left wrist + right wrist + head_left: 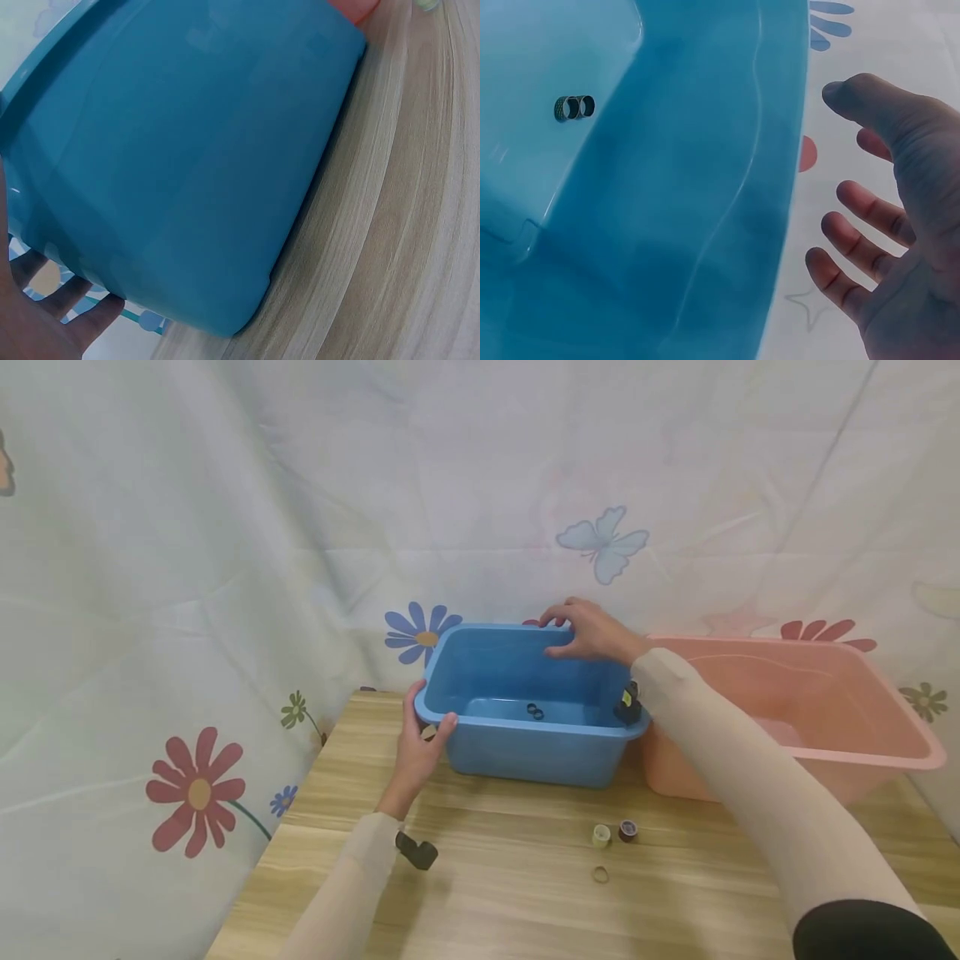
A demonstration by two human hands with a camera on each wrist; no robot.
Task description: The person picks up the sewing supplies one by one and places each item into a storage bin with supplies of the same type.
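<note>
A blue plastic tub (536, 752) stands on the wooden table, and my left hand (416, 752) grips its near left corner, thumb at the front and fingers along the side. In the left wrist view the fingers (94, 319) lie against the tub's wall below the rim. My right hand (592, 631) hovers by the far rim, fingers spread and loosely bent, holding nothing. From the right wrist view, this hand (900, 202) appears apart from the rim. Two dark rings (571, 107) lie side by side on the tub's floor.
A pink tub (885, 764) stands to the right, close against the blue one. In front lie a small cream cylinder (601, 836), a dark purple cylinder (627, 831) and a thin gold-coloured ring (600, 875). A flower-printed curtain (480, 485) hangs behind the table (510, 877).
</note>
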